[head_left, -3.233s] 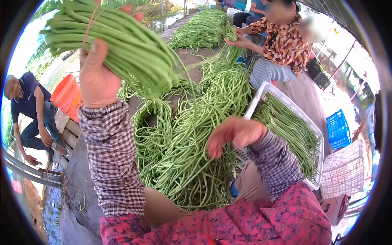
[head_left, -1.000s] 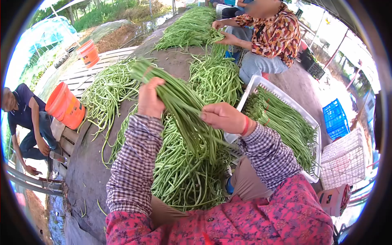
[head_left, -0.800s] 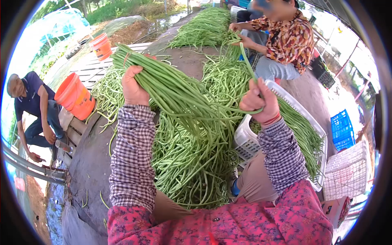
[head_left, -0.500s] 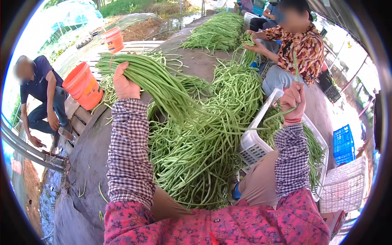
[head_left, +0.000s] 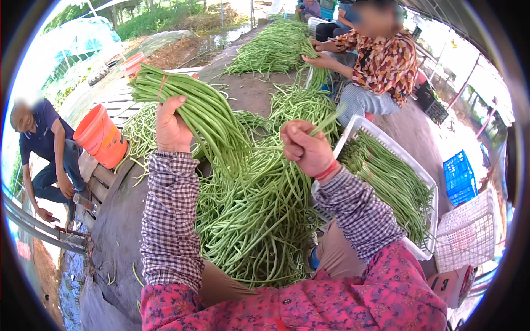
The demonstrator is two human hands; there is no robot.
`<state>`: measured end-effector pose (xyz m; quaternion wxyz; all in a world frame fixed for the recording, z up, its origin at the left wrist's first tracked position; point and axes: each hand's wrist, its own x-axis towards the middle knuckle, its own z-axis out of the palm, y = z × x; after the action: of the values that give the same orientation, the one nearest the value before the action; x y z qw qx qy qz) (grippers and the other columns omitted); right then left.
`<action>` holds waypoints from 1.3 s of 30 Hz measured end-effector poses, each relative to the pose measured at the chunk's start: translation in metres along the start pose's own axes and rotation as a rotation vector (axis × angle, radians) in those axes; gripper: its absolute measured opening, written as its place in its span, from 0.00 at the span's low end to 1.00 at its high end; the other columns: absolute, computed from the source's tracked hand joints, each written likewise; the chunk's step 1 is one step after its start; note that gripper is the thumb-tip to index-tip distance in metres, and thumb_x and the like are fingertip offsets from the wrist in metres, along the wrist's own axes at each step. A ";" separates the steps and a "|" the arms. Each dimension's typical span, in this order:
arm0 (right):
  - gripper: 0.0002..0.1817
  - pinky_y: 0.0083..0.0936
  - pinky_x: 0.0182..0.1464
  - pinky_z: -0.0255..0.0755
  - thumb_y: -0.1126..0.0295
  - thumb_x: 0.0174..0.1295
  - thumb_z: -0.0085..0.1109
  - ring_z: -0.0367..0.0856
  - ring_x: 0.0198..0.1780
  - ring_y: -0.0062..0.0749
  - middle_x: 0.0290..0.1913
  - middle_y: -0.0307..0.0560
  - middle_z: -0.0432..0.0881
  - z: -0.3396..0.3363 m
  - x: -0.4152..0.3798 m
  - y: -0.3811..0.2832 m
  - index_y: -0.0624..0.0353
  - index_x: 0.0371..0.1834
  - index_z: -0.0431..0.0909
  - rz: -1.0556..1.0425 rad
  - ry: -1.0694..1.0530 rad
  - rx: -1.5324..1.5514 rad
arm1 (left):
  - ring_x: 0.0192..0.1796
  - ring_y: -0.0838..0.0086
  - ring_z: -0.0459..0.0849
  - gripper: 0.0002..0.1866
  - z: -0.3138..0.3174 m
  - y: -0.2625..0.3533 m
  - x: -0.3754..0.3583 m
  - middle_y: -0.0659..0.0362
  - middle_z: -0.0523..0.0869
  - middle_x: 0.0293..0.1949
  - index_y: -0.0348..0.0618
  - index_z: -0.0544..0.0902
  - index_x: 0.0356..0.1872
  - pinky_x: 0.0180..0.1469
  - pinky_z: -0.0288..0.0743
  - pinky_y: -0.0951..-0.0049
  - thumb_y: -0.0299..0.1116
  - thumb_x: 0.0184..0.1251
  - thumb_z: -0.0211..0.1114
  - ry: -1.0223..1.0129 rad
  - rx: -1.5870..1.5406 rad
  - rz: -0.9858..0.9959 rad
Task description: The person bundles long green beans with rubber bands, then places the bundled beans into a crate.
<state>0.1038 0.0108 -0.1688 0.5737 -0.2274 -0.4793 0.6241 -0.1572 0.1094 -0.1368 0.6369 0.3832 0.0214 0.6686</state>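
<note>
My left hand [head_left: 173, 126] is wrapped round a thick bundle of long green beans [head_left: 207, 107], which has a reddish band near its upper left end and droops to the right. Closed fingers of my right hand [head_left: 310, 148] pinch a green bean [head_left: 330, 118] that sticks up to the right, beside the bundle and not touching it. Below both hands spreads a large loose pile of long beans [head_left: 254, 220]. To the right, a white crate [head_left: 433, 220] holds beans laid side by side.
A co-worker in a patterned shirt [head_left: 381, 63] holds beans at the upper right. Another person [head_left: 47, 143] sits at the left by an orange bucket [head_left: 102, 137]. A blue crate [head_left: 460, 178] and a white basket [head_left: 466, 234] are at the right. More beans [head_left: 270, 47] lie farther back.
My right hand has moved left and a little down, from over the white crate to near the bundle. More of the crate's beans show. The view has shifted slightly.
</note>
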 end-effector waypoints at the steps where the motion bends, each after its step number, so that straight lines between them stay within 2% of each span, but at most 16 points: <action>1: 0.08 0.11 0.19 0.58 0.67 0.67 0.53 0.61 0.18 0.12 0.23 0.32 0.72 0.011 0.000 0.002 0.61 0.37 0.78 -0.012 0.031 -0.035 | 0.50 0.59 0.81 0.23 0.007 -0.004 -0.001 0.45 0.79 0.50 0.31 0.69 0.55 0.52 0.79 0.58 0.19 0.54 0.53 -0.023 -0.003 -0.009; 4: 0.08 0.10 0.22 0.60 0.70 0.65 0.56 0.63 0.20 0.11 0.29 0.32 0.76 0.024 0.000 0.010 0.62 0.43 0.79 -0.026 -0.007 -0.145 | 0.49 0.60 0.81 0.25 0.023 -0.023 -0.008 0.45 0.79 0.49 0.31 0.68 0.55 0.53 0.79 0.59 0.19 0.52 0.52 -0.055 -0.034 -0.085; 7: 0.10 0.12 0.27 0.65 0.71 0.60 0.62 0.68 0.23 0.12 0.31 0.33 0.79 0.028 0.006 0.023 0.62 0.43 0.79 -0.304 0.064 -0.588 | 0.42 0.63 0.83 0.24 0.042 -0.040 -0.018 0.49 0.80 0.43 0.30 0.68 0.53 0.45 0.82 0.63 0.17 0.50 0.53 -0.054 -0.009 -0.106; 8: 0.12 0.14 0.31 0.68 0.72 0.55 0.67 0.72 0.27 0.15 0.31 0.37 0.81 0.027 0.002 0.018 0.64 0.40 0.78 -0.185 0.136 -0.808 | 0.40 0.64 0.83 0.23 0.047 -0.046 -0.021 0.50 0.80 0.41 0.30 0.69 0.51 0.42 0.82 0.65 0.17 0.50 0.53 -0.059 0.000 -0.110; 12: 0.12 0.16 0.30 0.68 0.72 0.55 0.66 0.72 0.27 0.16 0.26 0.41 0.79 0.017 0.001 0.013 0.66 0.40 0.78 -0.246 0.199 -0.982 | 0.36 0.68 0.83 0.20 0.065 -0.060 -0.032 0.54 0.80 0.37 0.32 0.70 0.48 0.39 0.82 0.67 0.17 0.49 0.53 -0.083 0.005 -0.155; 15: 0.06 0.14 0.26 0.60 0.79 0.59 0.58 0.67 0.25 0.12 0.26 0.34 0.76 0.012 0.001 -0.004 0.66 0.39 0.78 -0.313 0.042 -0.879 | 0.34 0.70 0.82 0.19 0.062 -0.060 -0.030 0.55 0.80 0.35 0.33 0.71 0.47 0.38 0.81 0.68 0.17 0.50 0.55 -0.074 0.063 -0.166; 17: 0.13 0.13 0.28 0.59 0.66 0.60 0.56 0.66 0.25 0.13 0.26 0.35 0.75 0.013 0.002 -0.027 0.67 0.40 0.77 -0.033 -0.111 -0.650 | 0.36 0.71 0.81 0.21 0.061 -0.061 -0.035 0.57 0.79 0.37 0.35 0.70 0.48 0.39 0.80 0.70 0.16 0.50 0.59 -0.032 0.110 -0.182; 19: 0.15 0.14 0.26 0.56 0.61 0.61 0.56 0.64 0.23 0.14 0.23 0.33 0.73 0.020 0.004 -0.028 0.64 0.37 0.78 0.091 -0.143 -0.542 | 0.38 0.71 0.81 0.22 0.074 -0.066 -0.041 0.58 0.79 0.38 0.36 0.70 0.50 0.40 0.79 0.71 0.16 0.50 0.60 -0.017 0.090 -0.213; 23: 0.18 0.12 0.23 0.55 0.56 0.67 0.52 0.63 0.20 0.12 0.19 0.29 0.68 0.028 0.004 -0.026 0.60 0.31 0.78 -0.009 -0.030 -0.544 | 0.45 0.71 0.79 0.26 0.084 -0.057 -0.040 0.57 0.79 0.44 0.36 0.70 0.54 0.48 0.75 0.70 0.14 0.51 0.61 -0.183 -0.046 -0.356; 24: 0.19 0.13 0.22 0.54 0.56 0.69 0.49 0.62 0.20 0.13 0.18 0.29 0.67 0.025 0.003 -0.027 0.61 0.30 0.77 0.006 -0.063 -0.516 | 0.47 0.71 0.79 0.27 0.080 -0.052 -0.038 0.56 0.80 0.46 0.36 0.70 0.55 0.50 0.74 0.70 0.18 0.51 0.66 -0.215 0.050 -0.373; 27: 0.19 0.13 0.22 0.54 0.55 0.69 0.49 0.61 0.19 0.13 0.17 0.29 0.66 0.037 -0.005 -0.039 0.61 0.30 0.77 0.040 -0.152 -0.493 | 0.50 0.71 0.78 0.30 0.073 -0.037 -0.033 0.56 0.79 0.48 0.36 0.70 0.56 0.55 0.71 0.69 0.26 0.51 0.71 -0.451 0.456 -0.182; 28: 0.19 0.13 0.22 0.55 0.54 0.69 0.49 0.63 0.20 0.13 0.18 0.30 0.67 0.035 -0.003 -0.038 0.60 0.31 0.76 0.078 -0.196 -0.489 | 0.52 0.71 0.78 0.31 0.070 -0.040 -0.034 0.56 0.80 0.48 0.37 0.71 0.56 0.56 0.71 0.70 0.30 0.49 0.74 -0.454 0.484 -0.073; 31: 0.19 0.13 0.22 0.56 0.53 0.69 0.49 0.64 0.20 0.13 0.19 0.30 0.67 0.041 0.002 -0.026 0.59 0.33 0.75 0.002 -0.203 -0.558 | 0.54 0.62 0.78 0.33 0.067 -0.052 -0.019 0.50 0.78 0.53 0.40 0.66 0.59 0.59 0.71 0.64 0.28 0.50 0.70 -0.659 0.528 0.108; 33: 0.20 0.14 0.23 0.58 0.52 0.69 0.47 0.65 0.21 0.13 0.20 0.30 0.68 0.038 0.004 -0.025 0.60 0.37 0.75 0.026 -0.096 -0.565 | 0.50 0.60 0.80 0.27 0.063 -0.058 -0.025 0.51 0.79 0.47 0.41 0.67 0.55 0.54 0.75 0.62 0.23 0.53 0.65 -0.516 0.346 -0.079; 35: 0.22 0.14 0.24 0.59 0.50 0.69 0.47 0.65 0.22 0.13 0.21 0.30 0.68 0.032 0.007 -0.027 0.61 0.40 0.75 0.199 -0.028 -0.533 | 0.48 0.60 0.81 0.25 0.059 -0.064 -0.026 0.52 0.79 0.43 0.41 0.67 0.55 0.51 0.77 0.61 0.21 0.54 0.62 -0.331 0.166 -0.207; 39: 0.24 0.14 0.24 0.58 0.49 0.68 0.48 0.63 0.23 0.12 0.23 0.30 0.69 0.020 0.016 -0.012 0.63 0.48 0.74 0.164 -0.042 -0.536 | 0.42 0.62 0.81 0.19 0.052 -0.073 -0.024 0.53 0.78 0.39 0.40 0.70 0.48 0.44 0.79 0.62 0.18 0.54 0.59 -0.123 0.039 -0.233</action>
<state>0.0895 0.0173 -0.1452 0.4306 -0.3961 -0.6189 0.5241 -0.0705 0.0783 -0.1492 0.7027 0.4308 0.0395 0.5648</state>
